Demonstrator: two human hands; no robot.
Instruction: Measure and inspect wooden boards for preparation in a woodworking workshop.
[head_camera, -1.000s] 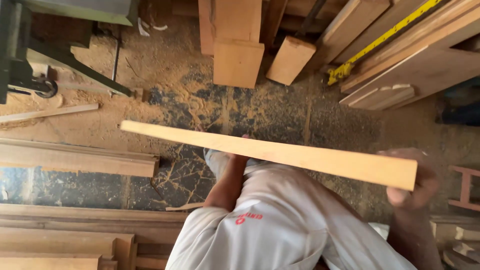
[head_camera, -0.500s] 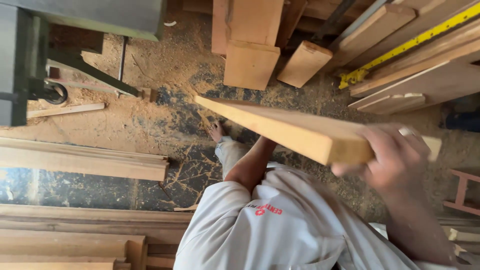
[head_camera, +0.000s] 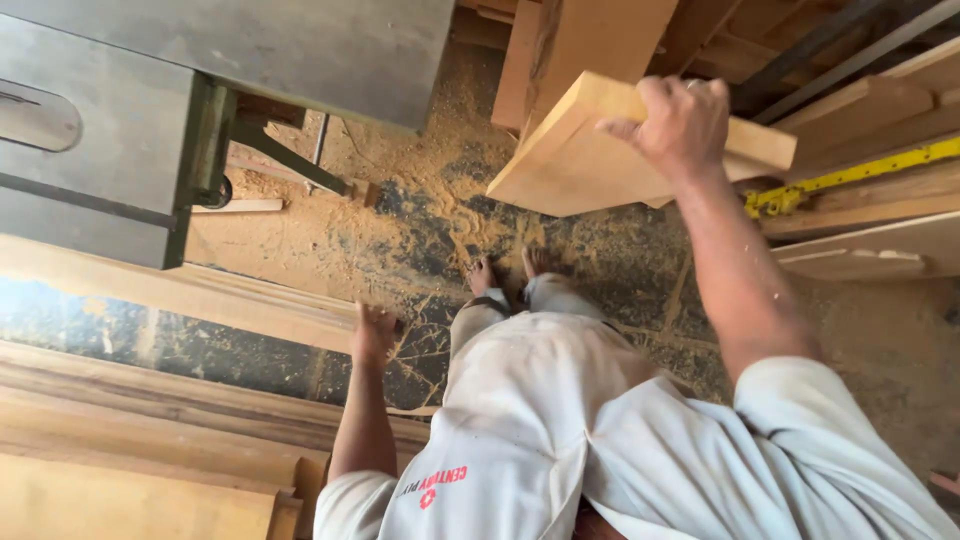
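Observation:
My right hand (head_camera: 676, 122) grips a pale wooden plank (head_camera: 580, 150), lifted in front of me at the upper right; its near end faces the camera. My left hand (head_camera: 374, 332) hangs at my side with loose fingers and holds nothing, close to a long board (head_camera: 180, 290) lying on the floor. I wear a light grey shirt and trousers (head_camera: 560, 420), and my bare feet (head_camera: 510, 270) stand on the sawdust-covered floor.
A grey table saw (head_camera: 150, 110) stands at the upper left. Boards are stacked along the left bottom (head_camera: 130, 460) and at the top and right (head_camera: 880, 140), with a yellow level (head_camera: 850, 180) among them. Sawdust (head_camera: 400, 200) covers the dark floor.
The plank has swung from lying across in front of me to pointing away, raised to the upper right. My left hand has let go of it and dropped to my side.

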